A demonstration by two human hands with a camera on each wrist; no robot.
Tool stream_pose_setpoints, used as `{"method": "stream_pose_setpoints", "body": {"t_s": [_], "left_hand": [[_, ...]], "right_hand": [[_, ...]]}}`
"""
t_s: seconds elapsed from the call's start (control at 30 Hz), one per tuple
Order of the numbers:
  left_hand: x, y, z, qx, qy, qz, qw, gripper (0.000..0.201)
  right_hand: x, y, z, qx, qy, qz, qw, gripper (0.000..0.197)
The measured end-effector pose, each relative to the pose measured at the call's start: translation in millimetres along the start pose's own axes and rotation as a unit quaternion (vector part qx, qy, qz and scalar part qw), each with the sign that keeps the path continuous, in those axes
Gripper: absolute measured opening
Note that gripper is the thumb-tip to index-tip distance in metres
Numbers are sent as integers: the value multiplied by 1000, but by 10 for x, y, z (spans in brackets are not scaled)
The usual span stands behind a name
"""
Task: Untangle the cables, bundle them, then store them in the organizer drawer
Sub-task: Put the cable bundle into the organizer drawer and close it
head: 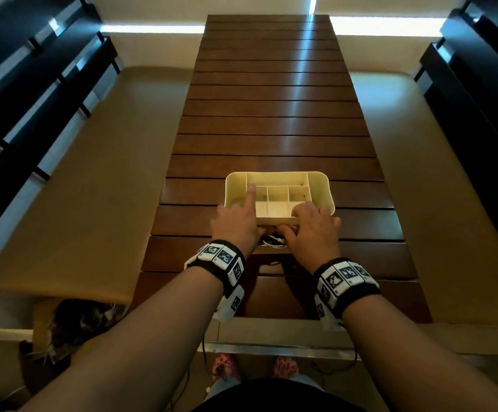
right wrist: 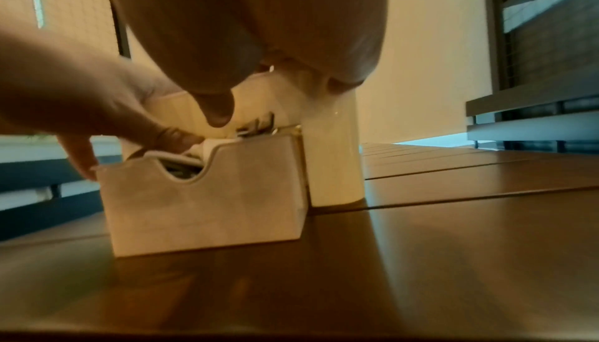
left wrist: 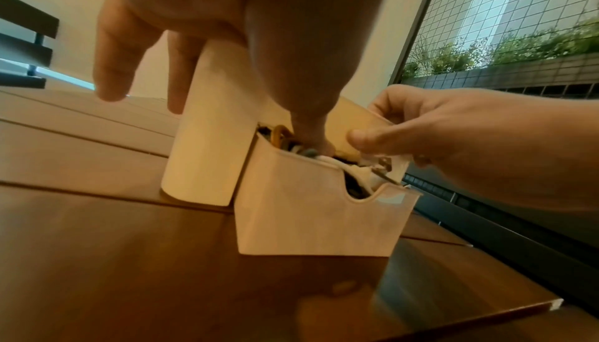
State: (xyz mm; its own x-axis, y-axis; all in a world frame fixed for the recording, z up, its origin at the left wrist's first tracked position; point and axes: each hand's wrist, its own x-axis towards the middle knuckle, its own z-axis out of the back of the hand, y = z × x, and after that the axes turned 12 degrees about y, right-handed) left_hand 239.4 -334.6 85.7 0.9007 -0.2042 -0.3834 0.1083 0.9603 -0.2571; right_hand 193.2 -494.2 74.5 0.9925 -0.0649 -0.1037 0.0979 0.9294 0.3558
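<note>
— Where?
— Cables (left wrist: 353,168) packed in open drawer (left wrist: 311,209), near table (head: 271,129) edge.
— Hands?
— Left hand (head: 236,224) thumb pressing cables, fingers straight; right hand (head: 310,230) gripping organizer (head: 322,185) rim. Open tabletop beyond.

I count two hands: my left hand (head: 236,224) and right hand (head: 311,226), each with one marker wristband. One cream organizer (head: 323,185) sits at frame centre, with one pulled-out drawer (left wrist: 311,209). How many cables (head: 273,240) lie inside, I cannot tell. One slatted table (head: 271,114).
</note>
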Motion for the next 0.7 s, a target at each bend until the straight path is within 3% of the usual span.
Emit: {"method": "stream_pose_setpoints", "body": {"t_s": [0.23, 0.47, 0.6, 0.7], "left_hand": [[12, 22, -57, 2, -20, -11, 1000, 102], [20, 35, -54, 14, -21, -14, 1000, 101], [20, 29, -62, 9, -17, -18, 1000, 101], [6, 28, -60, 5, -16, -22, 1000, 101]], "right_hand": [[62, -27, 29, -43, 5, 1, 999, 13], [30, -89, 25, -52, -8, 36, 998, 18], [-16, -189, 112, -18, 91, 59, 994, 43], [-7, -149, 94, -40, 76, 41, 995, 50]]}}
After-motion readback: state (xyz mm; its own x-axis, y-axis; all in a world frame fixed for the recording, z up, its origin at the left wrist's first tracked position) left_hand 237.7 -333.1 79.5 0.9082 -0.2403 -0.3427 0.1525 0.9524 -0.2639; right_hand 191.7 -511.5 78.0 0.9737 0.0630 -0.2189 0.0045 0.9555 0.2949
